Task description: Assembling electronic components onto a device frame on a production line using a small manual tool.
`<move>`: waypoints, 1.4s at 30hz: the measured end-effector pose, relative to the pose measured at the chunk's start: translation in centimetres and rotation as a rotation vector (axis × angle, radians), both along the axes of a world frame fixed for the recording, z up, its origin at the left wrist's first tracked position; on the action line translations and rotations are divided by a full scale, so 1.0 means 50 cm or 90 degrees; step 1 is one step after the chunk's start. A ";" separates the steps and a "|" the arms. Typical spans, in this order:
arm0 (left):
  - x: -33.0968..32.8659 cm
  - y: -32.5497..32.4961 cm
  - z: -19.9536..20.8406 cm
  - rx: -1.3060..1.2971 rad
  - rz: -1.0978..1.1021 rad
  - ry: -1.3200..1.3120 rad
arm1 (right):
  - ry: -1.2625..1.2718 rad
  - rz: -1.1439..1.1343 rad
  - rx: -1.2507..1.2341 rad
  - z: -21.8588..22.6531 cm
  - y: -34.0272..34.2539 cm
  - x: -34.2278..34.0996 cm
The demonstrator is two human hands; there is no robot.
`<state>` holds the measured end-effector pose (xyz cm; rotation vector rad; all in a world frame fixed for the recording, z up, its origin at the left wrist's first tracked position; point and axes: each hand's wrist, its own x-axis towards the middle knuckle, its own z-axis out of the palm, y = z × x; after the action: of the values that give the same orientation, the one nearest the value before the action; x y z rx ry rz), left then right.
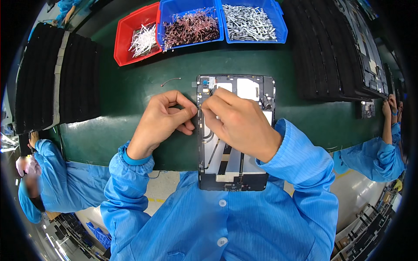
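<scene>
- On the green counter (pixel 124 102), around the middle, lies an opened tablet-like device (pixel 233 167): black frame, pale panels inside. Its near end sticks out past the counter's near edge, right by the blue coat (pixel 209 217).
- Left hand (pixel 167 117) is at the device's left edge, thumb and index tips brought close together, other fingers curled. Can't tell if anything's pinched in there (if so, it's tiny).
- Right hand (pixel 237 122) sits over the far half of the device, fingers bent down toward the left side. Its fingertips are mostly tucked out of sight, so no clue what they're holding, if anything.
- One loose thin cable (pixel 170 81) lies just left of the device's far end, beyond the left hand.
- Far side, three bins in a row: red bin (pixel 122 50) with white bits on the left, blue bin (pixel 191 43) full of pinkish-brown cables in the middle, another blue bin (pixel 254 41) of whitish strips on the right.
- Tall black stacks on both sides, left stack (pixel 37 78) and right stack (pixel 318 56).
- Blue-sleeved co-workers left and right too.
</scene>
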<state>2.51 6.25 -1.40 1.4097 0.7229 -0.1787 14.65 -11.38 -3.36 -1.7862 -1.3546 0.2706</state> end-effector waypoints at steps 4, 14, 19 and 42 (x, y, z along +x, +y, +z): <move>-0.002 -0.004 -0.004 -0.003 0.015 -0.016 | -0.005 0.002 0.008 0.000 0.001 0.000; -0.001 -0.010 -0.003 0.004 0.027 -0.020 | 0.033 -0.010 0.002 0.006 -0.003 -0.001; -0.001 -0.005 -0.007 0.022 -0.008 -0.026 | 0.039 -0.060 -0.028 0.007 -0.005 0.001; -0.013 -0.008 -0.038 0.030 -0.008 -0.130 | -0.365 -0.382 -0.235 0.056 0.095 0.243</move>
<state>1.85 5.85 -3.31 1.4537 0.5531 -0.0274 26.79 -6.65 -0.58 -2.6209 -1.0961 -0.3705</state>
